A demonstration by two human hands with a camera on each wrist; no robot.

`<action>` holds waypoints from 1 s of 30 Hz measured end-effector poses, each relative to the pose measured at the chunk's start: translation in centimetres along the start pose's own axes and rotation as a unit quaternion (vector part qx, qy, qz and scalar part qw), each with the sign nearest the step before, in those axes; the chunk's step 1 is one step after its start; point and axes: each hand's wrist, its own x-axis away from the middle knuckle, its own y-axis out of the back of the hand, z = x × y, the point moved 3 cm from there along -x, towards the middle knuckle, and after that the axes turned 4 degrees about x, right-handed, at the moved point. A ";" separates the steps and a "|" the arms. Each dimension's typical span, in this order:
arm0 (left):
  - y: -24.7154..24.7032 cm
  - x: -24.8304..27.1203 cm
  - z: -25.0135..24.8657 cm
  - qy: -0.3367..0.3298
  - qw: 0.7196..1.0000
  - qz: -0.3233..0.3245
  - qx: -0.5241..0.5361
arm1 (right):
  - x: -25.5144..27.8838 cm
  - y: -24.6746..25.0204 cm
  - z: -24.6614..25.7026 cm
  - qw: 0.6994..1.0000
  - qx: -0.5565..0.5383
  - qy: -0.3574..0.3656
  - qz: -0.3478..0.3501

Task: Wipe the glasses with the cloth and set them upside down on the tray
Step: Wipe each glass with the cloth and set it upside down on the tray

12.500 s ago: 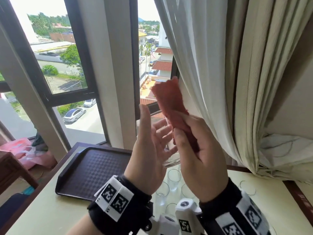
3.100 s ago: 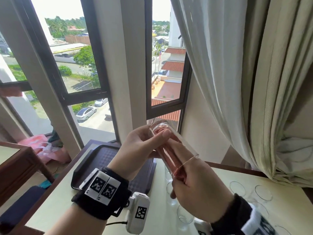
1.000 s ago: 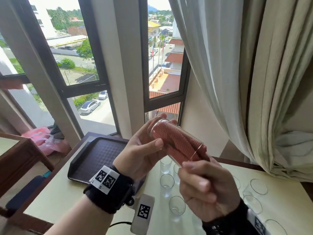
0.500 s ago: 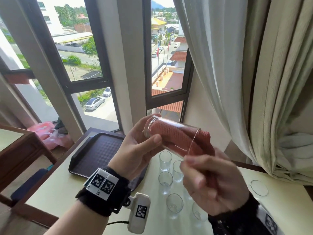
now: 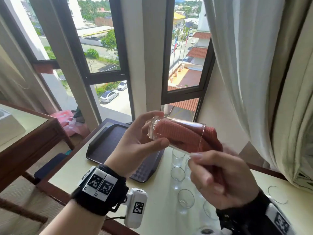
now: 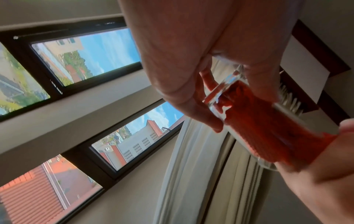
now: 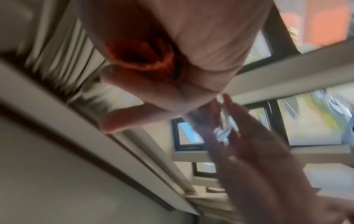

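A glass stuffed with cloth is held sideways above the table.

At 5 o'clock the right hand (image 5: 223,180) is curled, its fingers gripping the red cloth (image 5: 184,136). At 9 o'clock from it the left hand (image 5: 133,146) is raised, thumb and fingers pinching the base of the glass (image 5: 176,133). Beyond, at 11 o'clock, the tray (image 5: 108,143) is seen on the table (image 5: 162,209).

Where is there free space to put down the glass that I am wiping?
The tray shows only bare floor between its raised rims. The table strip along the tray's near rim is bare too. Right of the tray, upright glasses stand close together: crowded.
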 end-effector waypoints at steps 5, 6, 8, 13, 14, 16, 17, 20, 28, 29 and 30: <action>2.5 0.3 -0.3 0.044 0.996 -0.069 -0.035 | -1.5 -0.6 -1.6 0.906 0.408 -0.015 -0.107; 3.2 0.2 -0.3 0.056 0.994 -0.079 -0.051 | -2.2 -0.4 -2.1 0.881 0.456 -0.018 -0.123; 4.9 0.0 -0.2 0.085 0.988 -0.097 -0.080 | -3.8 -0.2 -3.2 0.833 0.532 -0.013 -0.149; 10.7 0.0 -0.5 0.151 0.974 -0.136 -0.097 | -8.1 1.4 -5.6 0.671 0.732 0.029 -0.111; 11.8 -0.1 -0.5 0.162 0.973 -0.135 -0.097 | -9.1 1.8 -6.0 0.651 0.750 0.033 -0.109; 14.2 -0.2 -0.8 0.181 0.969 -0.139 -0.097 | -11.0 2.3 -7.1 0.624 0.773 0.045 -0.109; 15.3 -0.3 -1.0 0.186 0.966 -0.148 -0.101 | -11.9 2.5 -7.7 0.611 0.782 0.055 -0.111; 19.6 -1.1 -1.4 0.186 0.955 -0.178 -0.145 | -14.4 3.6 -9.4 0.587 0.799 0.068 -0.115; 31.4 -4.4 -0.4 0.177 0.889 -0.237 -0.351 | -17.7 8.6 -14.1 0.538 0.822 -0.010 -0.187; 32.4 -5.1 0.0 0.176 0.879 -0.237 -0.373 | -17.8 9.2 -14.6 0.542 0.818 -0.024 -0.191; 33.4 -5.8 0.7 0.177 0.870 -0.232 -0.397 | -17.9 9.8 -15.2 0.545 0.815 -0.032 -0.196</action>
